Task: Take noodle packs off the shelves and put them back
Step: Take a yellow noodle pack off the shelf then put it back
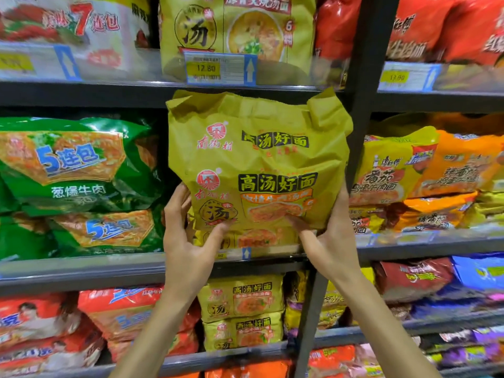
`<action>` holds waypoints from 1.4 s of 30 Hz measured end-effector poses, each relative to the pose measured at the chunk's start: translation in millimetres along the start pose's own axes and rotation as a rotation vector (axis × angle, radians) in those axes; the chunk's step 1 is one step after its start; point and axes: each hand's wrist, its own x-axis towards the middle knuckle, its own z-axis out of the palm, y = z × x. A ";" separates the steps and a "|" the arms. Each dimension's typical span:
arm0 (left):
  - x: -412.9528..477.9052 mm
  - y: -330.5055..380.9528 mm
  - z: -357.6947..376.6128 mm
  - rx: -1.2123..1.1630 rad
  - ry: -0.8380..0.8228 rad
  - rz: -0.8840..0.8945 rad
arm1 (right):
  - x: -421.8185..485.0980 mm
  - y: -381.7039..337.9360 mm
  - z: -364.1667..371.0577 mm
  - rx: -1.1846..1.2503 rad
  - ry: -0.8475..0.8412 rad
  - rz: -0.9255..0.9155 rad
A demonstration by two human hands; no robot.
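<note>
Raised from 6 o'clock, left hand (188, 241) grips the pack (256, 159) at its 7 o'clock, right hand (330, 241) at 5, thumbs in front.

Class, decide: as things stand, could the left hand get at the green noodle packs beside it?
Probably yes: the green noodle packs lie just beside the left hand, nothing between, though it grips the yellow noodle pack.

Left of the post (364, 77), green packs (76, 170) lie on the middle shelf (81, 271); right of it, orange packs (461, 165); lower left, red packs (54, 323); upper left, a yellow pack (237, 31).
</note>
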 end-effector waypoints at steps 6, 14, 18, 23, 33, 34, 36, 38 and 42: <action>8.7 -6.7 -4.4 0.018 0.050 0.017 | 14.1 3.1 18.9 0.096 -0.036 0.005; 11.0 -15.2 -4.8 0.015 0.054 -0.037 | 12.3 24.6 44.4 0.198 -0.015 0.042; 12.4 -21.4 -5.1 0.022 0.034 -0.111 | 17.9 24.9 40.9 0.221 -0.040 0.032; 13.7 -22.5 -6.6 0.066 0.000 -0.141 | 17.4 24.5 42.2 0.169 -0.031 0.068; 9.2 -15.4 -4.8 0.182 0.039 -0.010 | 12.9 23.7 44.8 0.088 0.016 0.026; 9.4 -14.5 -4.3 0.195 0.042 0.028 | 11.4 23.0 46.9 0.081 0.055 0.017; 9.5 -17.1 -3.3 0.246 0.036 0.095 | 9.0 21.9 53.0 0.015 0.141 -0.037; 9.1 -17.9 -2.6 0.306 0.033 0.129 | 8.3 22.5 57.3 -0.066 0.207 -0.149; 10.7 -19.6 -1.5 0.365 0.027 0.118 | 11.5 22.1 55.1 -0.084 0.194 -0.179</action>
